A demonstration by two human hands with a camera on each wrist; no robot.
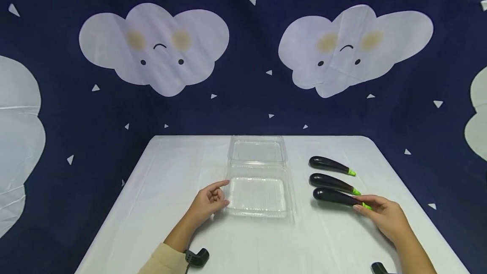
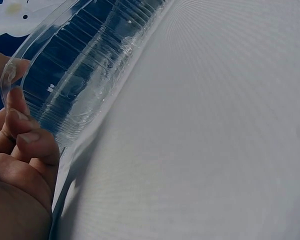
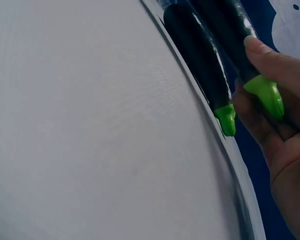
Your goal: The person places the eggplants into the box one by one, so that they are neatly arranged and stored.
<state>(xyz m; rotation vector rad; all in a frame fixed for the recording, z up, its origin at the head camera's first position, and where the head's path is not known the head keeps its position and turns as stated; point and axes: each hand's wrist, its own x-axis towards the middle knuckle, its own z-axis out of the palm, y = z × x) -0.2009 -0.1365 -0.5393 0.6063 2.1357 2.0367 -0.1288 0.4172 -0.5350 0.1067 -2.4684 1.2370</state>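
A clear plastic clamshell container (image 1: 256,213) lies with its lid folded back at the middle of the table. At its left edge, my left hand (image 1: 207,202) holds the rim with thumb and fingertips, the other fingers curled; the left wrist view shows the fingers at the container's ribbed side (image 2: 80,65). My right hand (image 1: 386,217) pinches the nearest eggplant (image 1: 335,195) near its green stem end (image 3: 265,95), thumb on one side and fingers on the other. Two more dark eggplants lie beyond it, a middle one (image 1: 331,182) and a far one (image 1: 329,163).
A white table (image 1: 266,248) carries everything. Behind it hangs a dark blue cloth (image 1: 251,54) with printed clouds and small triangles. A black wrist device (image 1: 198,258) sits by the left sleeve, and another (image 1: 378,268) shows near the right forearm.
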